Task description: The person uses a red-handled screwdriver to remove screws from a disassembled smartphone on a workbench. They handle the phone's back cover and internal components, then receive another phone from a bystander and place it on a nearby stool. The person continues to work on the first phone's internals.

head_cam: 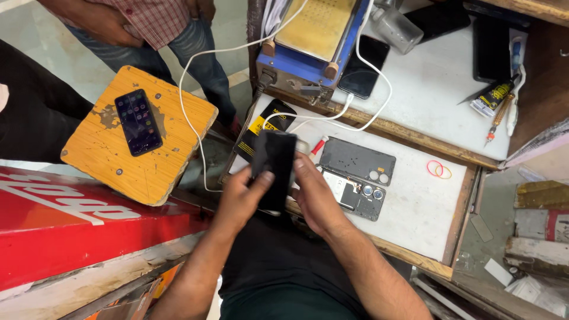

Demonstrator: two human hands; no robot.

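Both hands are gripping a dark phone (274, 169) over the near edge of the table (415, 207): the left hand (243, 198) is pinching its lower left side with the thumb lying across the face, and the right hand (314, 195) is closing on its right edge. Just right of the hands, an opened phone body (355, 192) and a back cover (357, 159) are lying side by side. Farther right, rubber bands (439, 170) are resting. At far, a blue machine (314, 35) is sitting, white cables (355, 118) trailing from it. To the left, another phone (137, 121) is lying on a wooden stool (95, 154).
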